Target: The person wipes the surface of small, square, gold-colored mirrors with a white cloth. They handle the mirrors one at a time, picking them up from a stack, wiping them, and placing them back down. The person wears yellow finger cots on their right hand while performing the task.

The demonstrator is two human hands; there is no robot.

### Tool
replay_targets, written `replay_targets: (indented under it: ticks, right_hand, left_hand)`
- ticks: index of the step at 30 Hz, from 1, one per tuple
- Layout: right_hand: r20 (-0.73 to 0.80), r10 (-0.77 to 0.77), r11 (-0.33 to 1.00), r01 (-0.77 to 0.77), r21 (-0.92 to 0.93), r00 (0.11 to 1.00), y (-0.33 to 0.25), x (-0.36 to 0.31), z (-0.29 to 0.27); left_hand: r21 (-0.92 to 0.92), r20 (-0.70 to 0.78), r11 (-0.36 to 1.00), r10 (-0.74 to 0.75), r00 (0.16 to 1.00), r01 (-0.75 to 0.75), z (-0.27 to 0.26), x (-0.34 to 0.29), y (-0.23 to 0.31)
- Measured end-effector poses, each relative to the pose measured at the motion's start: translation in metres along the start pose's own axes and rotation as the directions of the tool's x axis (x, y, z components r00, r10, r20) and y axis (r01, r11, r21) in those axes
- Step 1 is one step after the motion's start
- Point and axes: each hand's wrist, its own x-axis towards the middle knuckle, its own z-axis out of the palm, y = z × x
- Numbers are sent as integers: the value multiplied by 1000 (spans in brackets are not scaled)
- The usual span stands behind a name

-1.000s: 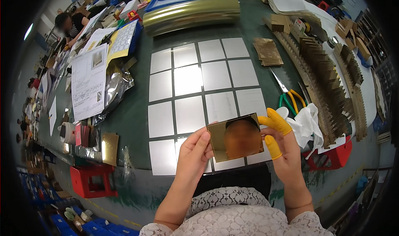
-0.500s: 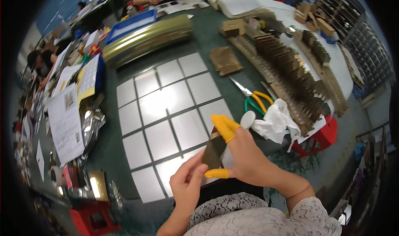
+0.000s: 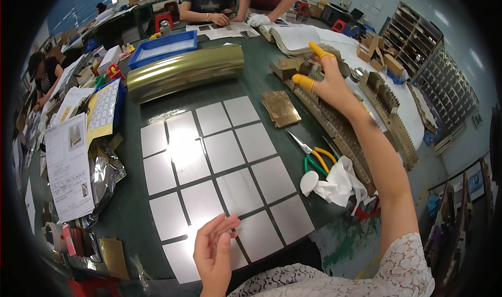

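Observation:
My right hand, with yellow finger covers on thumb and fingertips, reaches to the far end of a brown slotted rack. Its fingers are closed about a thin metal plate, seen nearly edge-on and mostly hidden. Close to my body, my left hand hovers palm inward, fingers loosely bent and apart, holding nothing. Beneath it, rows of square silvery sheets lie on the dark green table. A small stack of brownish-gold plates lies between these sheets and the rack.
Pliers with green and yellow handles, a white round pad and a crumpled white cloth lie at right. A gold film roll and blue tray stand at the back. Papers lie left. Two people work across the table.
My right hand has moved from in front of my body up and away to the rack, taking the plate along. My left hand has let go of the plate. The view has tilted up.

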Motion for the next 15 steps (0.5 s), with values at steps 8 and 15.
replay_targets:
  ticks: [8, 15]
  right_hand:
    - [106, 365, 811, -260, -524, 925, 134, 42, 17]
    - [175, 493, 729, -295, -618, 852, 142, 37, 3]
  left_hand:
    - [28, -115, 999, -36, 993, 39, -28, 7, -5]
    - [27, -109, 998, -61, 992, 64, -32, 20, -10]
